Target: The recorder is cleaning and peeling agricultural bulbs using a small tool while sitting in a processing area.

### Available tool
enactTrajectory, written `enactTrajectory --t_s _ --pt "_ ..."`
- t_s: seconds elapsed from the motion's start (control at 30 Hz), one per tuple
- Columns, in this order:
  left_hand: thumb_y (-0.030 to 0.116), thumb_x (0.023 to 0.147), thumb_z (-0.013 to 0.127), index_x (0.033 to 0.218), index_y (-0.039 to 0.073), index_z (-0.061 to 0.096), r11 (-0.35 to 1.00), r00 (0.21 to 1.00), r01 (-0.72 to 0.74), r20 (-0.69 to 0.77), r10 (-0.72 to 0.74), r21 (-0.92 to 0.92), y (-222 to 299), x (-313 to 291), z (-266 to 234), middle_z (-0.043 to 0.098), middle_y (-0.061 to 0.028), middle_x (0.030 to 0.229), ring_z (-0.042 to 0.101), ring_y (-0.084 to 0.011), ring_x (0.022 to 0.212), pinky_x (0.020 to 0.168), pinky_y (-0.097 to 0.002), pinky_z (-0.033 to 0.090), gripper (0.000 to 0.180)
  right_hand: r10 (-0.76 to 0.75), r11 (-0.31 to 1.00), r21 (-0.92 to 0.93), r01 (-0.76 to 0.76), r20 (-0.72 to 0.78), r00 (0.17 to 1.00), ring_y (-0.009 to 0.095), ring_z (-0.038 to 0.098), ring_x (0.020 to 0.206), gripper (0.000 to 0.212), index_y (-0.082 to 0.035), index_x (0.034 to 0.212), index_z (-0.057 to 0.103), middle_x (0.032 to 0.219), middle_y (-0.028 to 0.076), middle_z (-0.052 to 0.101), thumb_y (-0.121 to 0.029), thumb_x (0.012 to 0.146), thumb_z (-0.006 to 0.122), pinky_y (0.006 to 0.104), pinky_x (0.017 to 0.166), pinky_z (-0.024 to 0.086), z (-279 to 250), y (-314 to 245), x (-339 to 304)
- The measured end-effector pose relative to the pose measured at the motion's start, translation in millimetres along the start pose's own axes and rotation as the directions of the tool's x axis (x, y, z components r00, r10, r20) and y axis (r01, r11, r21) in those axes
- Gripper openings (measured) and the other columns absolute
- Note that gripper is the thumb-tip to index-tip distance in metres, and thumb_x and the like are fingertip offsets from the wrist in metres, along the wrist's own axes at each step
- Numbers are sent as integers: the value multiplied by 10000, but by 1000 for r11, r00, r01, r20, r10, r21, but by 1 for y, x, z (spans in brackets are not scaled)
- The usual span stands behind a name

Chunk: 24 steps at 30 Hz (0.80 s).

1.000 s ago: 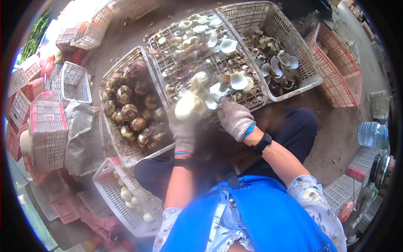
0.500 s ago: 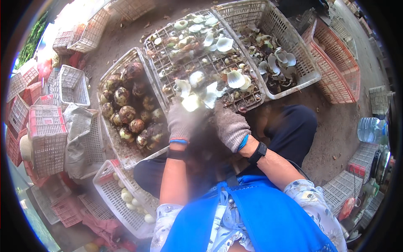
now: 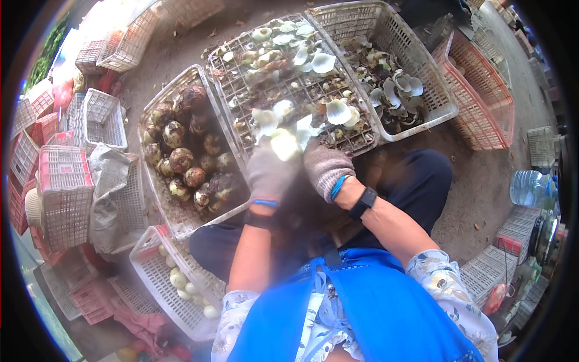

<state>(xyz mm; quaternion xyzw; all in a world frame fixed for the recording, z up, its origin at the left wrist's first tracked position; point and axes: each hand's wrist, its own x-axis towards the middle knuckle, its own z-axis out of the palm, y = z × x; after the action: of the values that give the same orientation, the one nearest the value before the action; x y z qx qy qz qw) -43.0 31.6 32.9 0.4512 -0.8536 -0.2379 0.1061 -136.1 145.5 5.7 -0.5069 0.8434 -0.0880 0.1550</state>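
The largest item at the work position is the off-white, slatted plastic scrap crate (image 3: pixel 422 63) at the far right, partly filled with curled, brown-and-white peelings (image 3: pixel 399 90). Beside it lies the off-white plastic crate with a gridded top (image 3: pixel 360 142), which carries loose debris. To its left, the soiled off-white plastic supply crate (image 3: pixel 175 227) contains round, brown-skinned bulbs (image 3: pixel 181 161). The smaller white perforated crate (image 3: pixel 155 282) at lower left contains pale, peeled bulbs (image 3: pixel 178 279).

Both hands wear greyish knitted gloves. The left hand (image 3: pixel 271 174) is at the near edge of the gridded top; its grip is closed around a pale, smooth, rounded bulb (image 3: pixel 284 145), located at the fingertips. The right hand (image 3: pixel 329 165) is just beside it, fingers curled and directed toward a thin, white, torn scale (image 3: pixel 306 130). Its fingertips are hidden; whether its grip contains anything cannot be told.

The smallest items are loose scales, including a white, cup-shaped scale (image 3: pixel 338 112) on the grid.

Caution: the bulb may slip if the left grip loosens, since its surface looks smooth and the knit may offer little friction. A dropped bulb could collect dirt from the debris. A wide sweep by the right hand could push scales off the near edge. Excess pressure by the left hand could bruise the bulb.
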Motion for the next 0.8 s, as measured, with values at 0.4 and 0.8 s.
enactTrajectory --t_s 0.4,0.8 --pt "122 737 864 1301 40 568 536 956 244 108 -272 -808 -125 -40 30 652 -103 1170 672 -279 1032 854 -408 606 642 267 929 233 -289 122 956 425 678 950 479 -28 1334 560 965 254 710 -255 913 580 523 861 525 6 22 7" --pt "343 892 756 1266 37 607 -30 776 -337 -260 -575 -941 -217 -150 -192 682 -120 1156 645 -281 1115 996 -445 540 506 78 988 145 -57 -143 987 434 670 886 513 -48 1362 504 944 242 687 -304 931 611 530 776 534 -8 -10 -5"
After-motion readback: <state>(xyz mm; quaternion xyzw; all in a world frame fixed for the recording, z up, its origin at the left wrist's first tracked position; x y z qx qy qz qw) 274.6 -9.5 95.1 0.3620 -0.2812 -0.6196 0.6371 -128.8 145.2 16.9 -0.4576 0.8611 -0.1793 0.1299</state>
